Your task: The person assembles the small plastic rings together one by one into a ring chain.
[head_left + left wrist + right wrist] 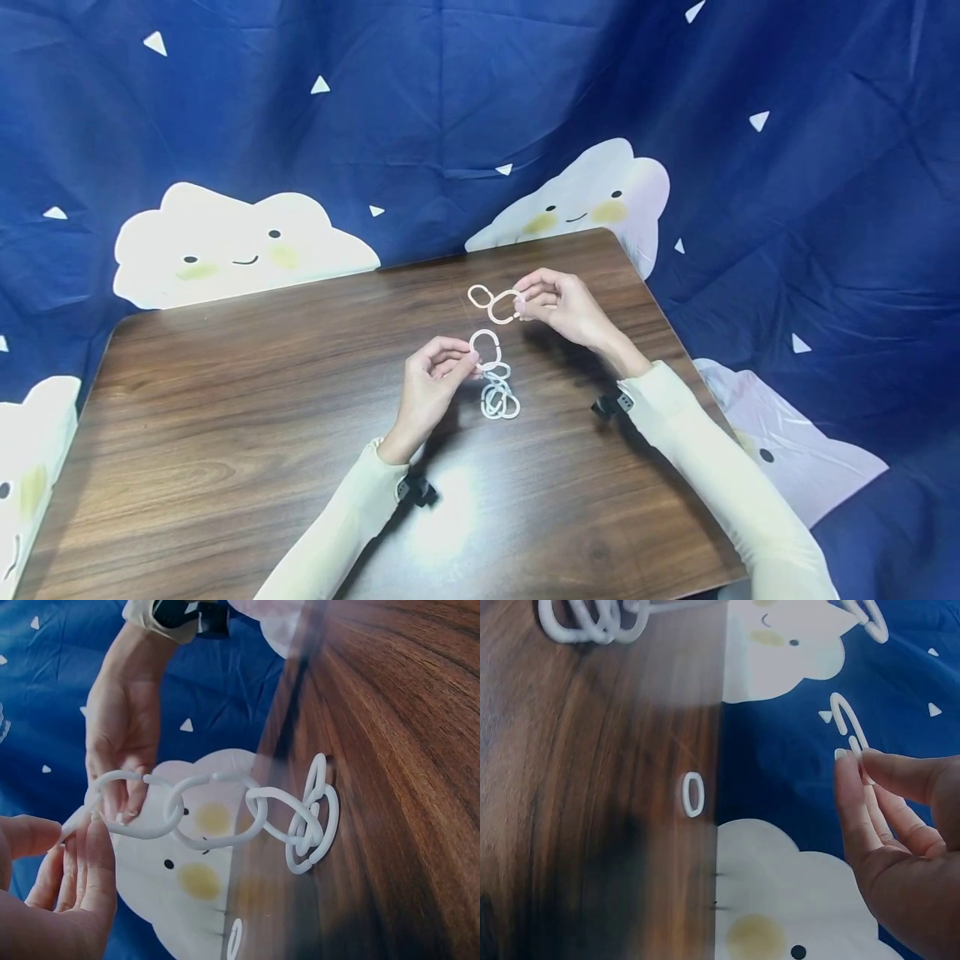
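Observation:
My left hand (435, 379) pinches the top ring (498, 348) of a white plastic ring chain between thumb and fingers. Below it, the linked rings (262, 817) hang down to a small bunch (330, 825) on the table. Up and to the right, my right hand (566, 308) pinches a separate white ring (859, 733), which has a gap in its side. That ring is apart from the chain. A loose white ring (685, 796) lies on the table, and in the head view it appears just left of the pinched one.
The brown wooden table (225, 417) has its far edge against a dark blue curtain (420, 108) printed with clouds and triangles. Black wrist cameras (418, 492) sit at both cream sleeves (697, 450).

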### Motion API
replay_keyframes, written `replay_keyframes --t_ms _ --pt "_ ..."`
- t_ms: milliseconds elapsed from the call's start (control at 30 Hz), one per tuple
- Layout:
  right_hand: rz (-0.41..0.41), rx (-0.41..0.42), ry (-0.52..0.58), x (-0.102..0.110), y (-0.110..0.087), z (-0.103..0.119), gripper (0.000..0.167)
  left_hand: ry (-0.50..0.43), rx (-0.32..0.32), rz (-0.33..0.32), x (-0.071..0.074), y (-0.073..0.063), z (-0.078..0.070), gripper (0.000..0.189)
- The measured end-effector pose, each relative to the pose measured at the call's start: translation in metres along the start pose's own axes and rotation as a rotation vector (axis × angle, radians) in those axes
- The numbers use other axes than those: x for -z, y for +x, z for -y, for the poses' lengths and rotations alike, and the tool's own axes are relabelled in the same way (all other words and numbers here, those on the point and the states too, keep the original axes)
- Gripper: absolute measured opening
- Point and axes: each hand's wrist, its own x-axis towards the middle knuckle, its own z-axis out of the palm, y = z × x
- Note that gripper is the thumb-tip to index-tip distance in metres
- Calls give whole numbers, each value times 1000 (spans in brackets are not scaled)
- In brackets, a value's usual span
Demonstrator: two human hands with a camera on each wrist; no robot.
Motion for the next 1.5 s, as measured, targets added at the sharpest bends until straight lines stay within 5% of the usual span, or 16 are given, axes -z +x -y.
replay_keyframes --t_ms 667,1500 --pt "70 64 122 -4 -21 19 31 -37 12 3 -2 0 -2 22" --pt "141 7 155 -27 -31 9 30 -2 29 8 -1 0 0 18"
